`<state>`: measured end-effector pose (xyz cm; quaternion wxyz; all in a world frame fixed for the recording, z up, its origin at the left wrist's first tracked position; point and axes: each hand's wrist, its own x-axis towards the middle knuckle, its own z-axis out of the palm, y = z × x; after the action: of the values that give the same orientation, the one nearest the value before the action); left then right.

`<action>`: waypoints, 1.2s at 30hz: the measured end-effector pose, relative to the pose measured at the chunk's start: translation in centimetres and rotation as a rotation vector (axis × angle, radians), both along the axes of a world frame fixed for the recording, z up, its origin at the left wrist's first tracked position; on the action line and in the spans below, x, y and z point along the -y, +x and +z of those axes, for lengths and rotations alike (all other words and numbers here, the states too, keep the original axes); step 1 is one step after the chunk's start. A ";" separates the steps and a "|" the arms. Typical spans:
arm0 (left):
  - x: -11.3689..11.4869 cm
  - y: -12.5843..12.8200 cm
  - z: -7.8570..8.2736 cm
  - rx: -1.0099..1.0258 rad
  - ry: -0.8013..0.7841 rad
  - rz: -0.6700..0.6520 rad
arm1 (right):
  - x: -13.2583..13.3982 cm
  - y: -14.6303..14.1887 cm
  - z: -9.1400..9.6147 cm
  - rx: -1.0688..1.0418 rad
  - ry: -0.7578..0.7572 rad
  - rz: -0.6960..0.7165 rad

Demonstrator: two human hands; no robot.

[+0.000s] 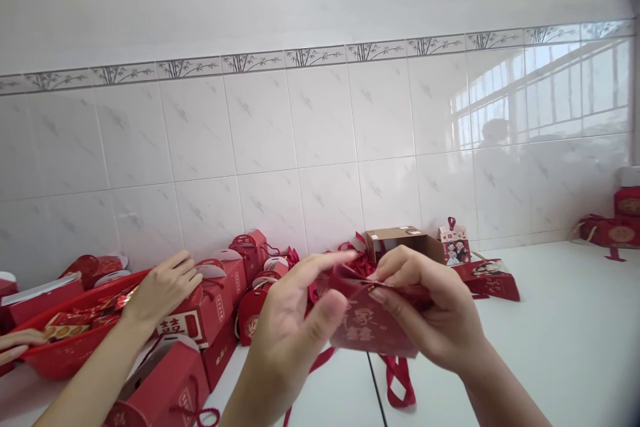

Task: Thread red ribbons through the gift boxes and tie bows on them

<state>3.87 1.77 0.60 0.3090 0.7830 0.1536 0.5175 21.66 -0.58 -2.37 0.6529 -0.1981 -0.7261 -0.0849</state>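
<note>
A dark red gift box (373, 323) with gold Chinese lettering is held up above the white table. At its top edge, my right hand (430, 303) pinches the folded flaps between thumb and fingers. My left hand (295, 317) is open at the box's left side, its thumb apart and its fingers stretched along the far side. Whether those fingers touch the box I cannot tell. A loop of red ribbon (399, 383) hangs below the box onto the table.
At left, another person's hands (163, 290) reach around a red basin (75, 353) of wrapped sweets. Several red gift boxes (170, 380) stand beside it. A cardboard box (405, 237) and a pale box with cartoon figures (454, 245) sit by the tiled wall (325, 120).
</note>
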 end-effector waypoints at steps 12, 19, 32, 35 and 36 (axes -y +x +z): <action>-0.9 1.9 -0.5 0.076 -0.020 0.349 | -0.2 0.4 0.5 -0.151 -0.786 0.136; -1.7 2.0 -0.8 -0.016 0.109 0.288 | -0.6 -0.6 0.3 -0.174 -0.997 0.407; -1.3 2.9 -1.1 0.100 0.157 0.263 | -0.5 -1.1 0.3 -0.212 -0.853 0.254; -1.4 2.9 -1.1 0.082 0.160 0.257 | -0.4 -1.2 0.4 -0.190 -0.774 0.228; -1.5 2.8 -1.1 0.063 0.167 0.260 | -0.4 -1.2 0.5 -0.179 -0.769 0.229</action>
<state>6.68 3.27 -0.48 0.1777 0.7629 0.2002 0.5884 20.45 -0.21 -1.92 0.5970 -0.3521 -0.6628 0.2833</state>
